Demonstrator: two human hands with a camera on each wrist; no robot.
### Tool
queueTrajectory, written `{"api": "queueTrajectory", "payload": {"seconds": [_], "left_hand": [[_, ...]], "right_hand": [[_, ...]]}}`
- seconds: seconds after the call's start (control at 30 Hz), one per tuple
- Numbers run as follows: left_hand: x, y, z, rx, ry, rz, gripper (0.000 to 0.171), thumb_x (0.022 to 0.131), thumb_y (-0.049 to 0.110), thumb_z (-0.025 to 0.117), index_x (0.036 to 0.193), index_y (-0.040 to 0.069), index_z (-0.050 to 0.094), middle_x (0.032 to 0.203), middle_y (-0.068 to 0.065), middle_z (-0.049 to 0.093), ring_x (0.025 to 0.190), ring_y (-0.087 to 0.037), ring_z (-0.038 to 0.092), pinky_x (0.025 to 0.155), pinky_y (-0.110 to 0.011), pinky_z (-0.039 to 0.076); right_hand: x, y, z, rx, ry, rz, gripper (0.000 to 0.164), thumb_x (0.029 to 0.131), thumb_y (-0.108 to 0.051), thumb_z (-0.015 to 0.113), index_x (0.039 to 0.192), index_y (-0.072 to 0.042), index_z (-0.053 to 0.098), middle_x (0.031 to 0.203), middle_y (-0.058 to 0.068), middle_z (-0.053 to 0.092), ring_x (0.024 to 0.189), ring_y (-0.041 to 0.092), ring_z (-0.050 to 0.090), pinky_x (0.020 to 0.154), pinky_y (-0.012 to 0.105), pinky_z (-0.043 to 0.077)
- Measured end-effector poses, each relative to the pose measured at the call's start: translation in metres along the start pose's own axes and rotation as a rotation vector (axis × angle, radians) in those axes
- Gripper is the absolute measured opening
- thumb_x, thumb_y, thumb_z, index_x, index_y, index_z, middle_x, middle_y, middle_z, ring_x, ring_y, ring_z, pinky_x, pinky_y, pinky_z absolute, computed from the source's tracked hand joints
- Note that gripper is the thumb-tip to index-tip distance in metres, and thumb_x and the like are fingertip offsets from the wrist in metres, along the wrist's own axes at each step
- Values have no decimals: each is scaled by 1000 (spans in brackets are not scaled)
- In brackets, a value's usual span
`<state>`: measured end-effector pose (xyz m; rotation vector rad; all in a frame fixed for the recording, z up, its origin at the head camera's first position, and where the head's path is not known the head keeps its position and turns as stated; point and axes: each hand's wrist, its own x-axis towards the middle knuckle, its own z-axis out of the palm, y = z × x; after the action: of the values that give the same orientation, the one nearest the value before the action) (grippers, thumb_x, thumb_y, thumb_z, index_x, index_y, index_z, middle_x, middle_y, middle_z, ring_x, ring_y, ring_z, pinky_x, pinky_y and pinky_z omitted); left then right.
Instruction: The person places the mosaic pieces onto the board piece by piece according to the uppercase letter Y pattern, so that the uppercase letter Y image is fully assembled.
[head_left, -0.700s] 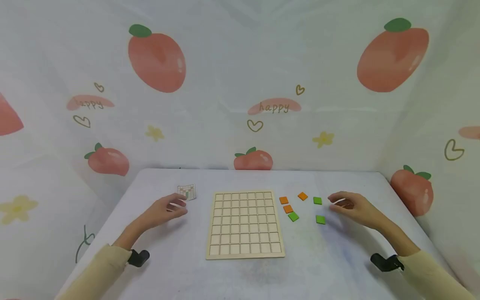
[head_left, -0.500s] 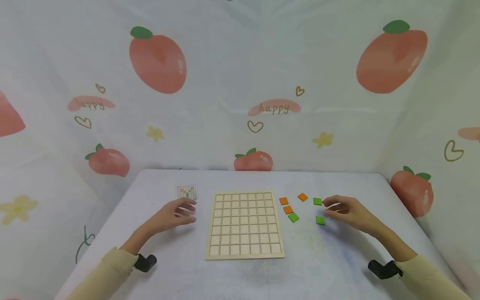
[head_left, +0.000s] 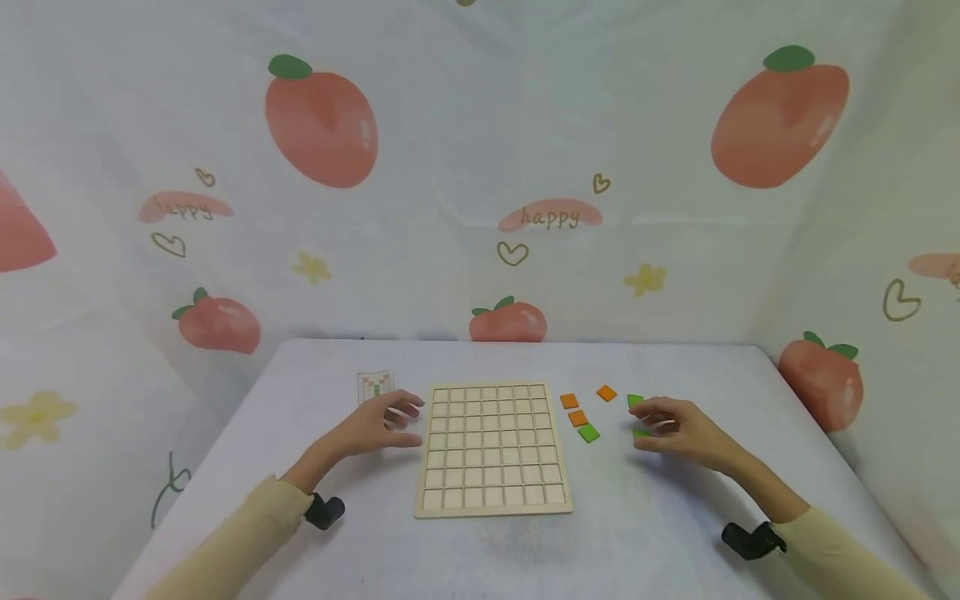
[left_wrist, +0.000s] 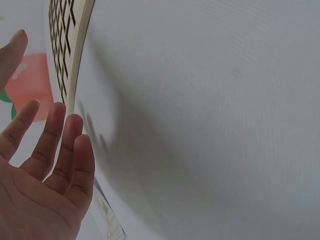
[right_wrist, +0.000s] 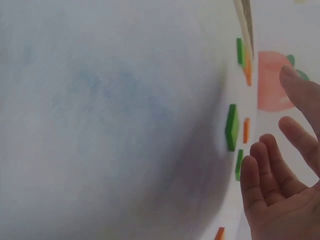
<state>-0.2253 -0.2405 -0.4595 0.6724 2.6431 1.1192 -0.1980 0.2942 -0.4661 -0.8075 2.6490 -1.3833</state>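
Note:
A pale wooden grid board (head_left: 495, 450) lies in the middle of the table, its square cells bare. My left hand (head_left: 386, 423) hovers beside the board's left edge, thumb apart from the loosely bent fingers, holding nothing. A small printed grid card (head_left: 375, 385) lies just behind it. To the right of the board my right hand (head_left: 678, 429) reaches over two green tiles and partly covers them; the rear green tile (head_left: 635, 400) still shows. In the right wrist view its fingers stand apart from the thumb beside a nearer green tile (right_wrist: 231, 127), and the palm holds nothing.
Another green tile (head_left: 588, 433) and three orange tiles, one of them an orange tile (head_left: 607, 392) farther back, lie between the board and my right hand. A white curtain (head_left: 420, 208) printed with peaches hangs behind the white table (head_left: 315, 575).
My left hand has moved right, from near the card to the board's left edge. My right hand has moved left over the two green tiles. Board and tiles stay put.

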Motion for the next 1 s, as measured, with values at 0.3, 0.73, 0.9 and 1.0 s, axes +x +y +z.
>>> {"api": "queueTrajectory", "payload": {"seconds": [0.3, 0.73, 0.9, 1.0], "left_hand": [[11, 6, 10, 36, -9, 16, 58, 81, 28, 87, 128, 4, 62, 117, -9, 65, 105, -29, 63, 89, -46, 50], [18, 6, 14, 111, -7, 26, 62, 77, 27, 90, 126, 2, 63, 117, -9, 65, 104, -28, 61, 93, -46, 48], [20, 5, 15, 106, -28, 2, 61, 77, 27, 90, 126, 3, 64, 117, -6, 64, 106, -26, 61, 93, -44, 48], [21, 5, 16, 104, -40, -16, 60, 77, 28, 90, 126, 4, 64, 116, -5, 63, 106, -26, 60, 94, -43, 48]], "right_hand": [[1, 7, 10, -24, 48, 44, 48, 81, -15, 88, 120, 3, 67, 114, 14, 68, 103, 33, 64, 85, 32, 53], [29, 4, 36, -104, 18, 15, 50, 75, -27, 92, 117, -7, 71, 112, 1, 69, 100, 24, 61, 87, 40, 49], [35, 3, 43, -112, 4, 52, 53, 74, -32, 93, 116, -9, 72, 110, -2, 68, 98, 21, 59, 86, 37, 48], [38, 3, 44, -98, -8, 54, 52, 74, -29, 93, 116, -8, 72, 109, -3, 69, 96, 20, 59, 84, 36, 48]]}}
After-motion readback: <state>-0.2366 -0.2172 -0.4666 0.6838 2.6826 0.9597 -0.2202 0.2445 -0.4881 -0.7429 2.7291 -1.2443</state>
